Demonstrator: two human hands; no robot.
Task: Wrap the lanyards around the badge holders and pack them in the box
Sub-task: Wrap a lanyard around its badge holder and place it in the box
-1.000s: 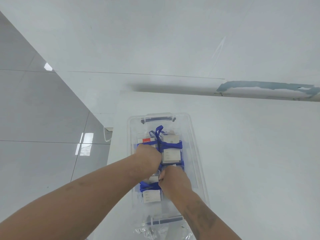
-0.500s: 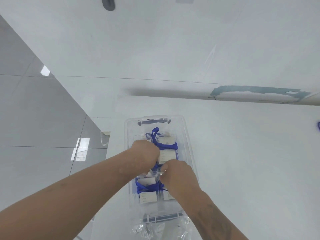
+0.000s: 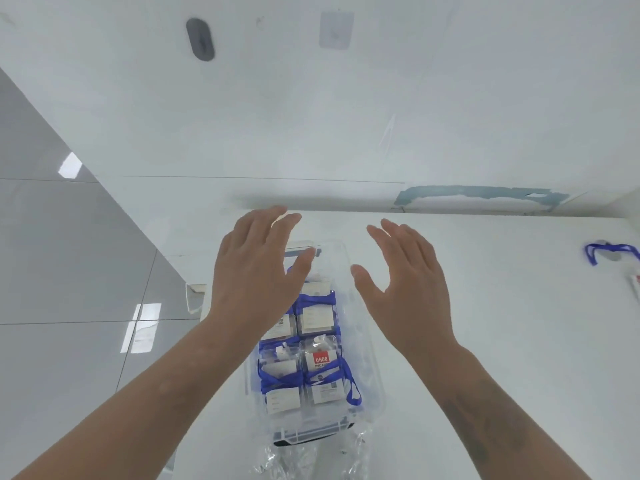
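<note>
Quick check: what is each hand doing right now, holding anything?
Left hand: open, fingers spread, holding nothing, raised above the box.
Right hand: open, fingers straight, holding nothing, also above the box.

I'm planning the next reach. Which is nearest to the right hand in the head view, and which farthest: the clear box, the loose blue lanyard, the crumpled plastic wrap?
From the right hand:
1. Clear box, just below-left.
2. Crumpled plastic wrap, near edge.
3. Loose blue lanyard, far right.
</note>
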